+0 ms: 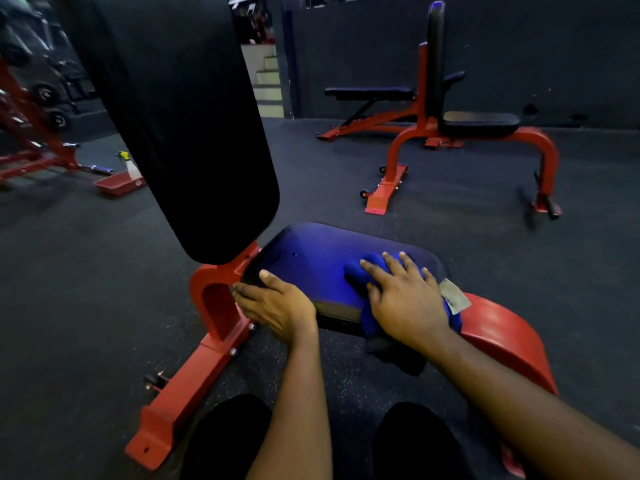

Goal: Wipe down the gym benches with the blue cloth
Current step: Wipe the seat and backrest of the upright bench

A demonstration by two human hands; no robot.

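Blue cloth (360, 276): bunched on bench seat (311, 252), near right edge, under flat, spread-fingered right hand (405, 297); left hand (277, 303), fingers straight together, rests on seat's left corner.

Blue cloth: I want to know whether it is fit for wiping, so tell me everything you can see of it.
The blue cloth is a soft, deep-blue fabric, bunched into folds. It lies on the near right part of the bench seat and drapes over the seat's near edge, where it hangs in shadow. The right hand presses on it with spread fingers. A pale grey label sticks out at its right side.
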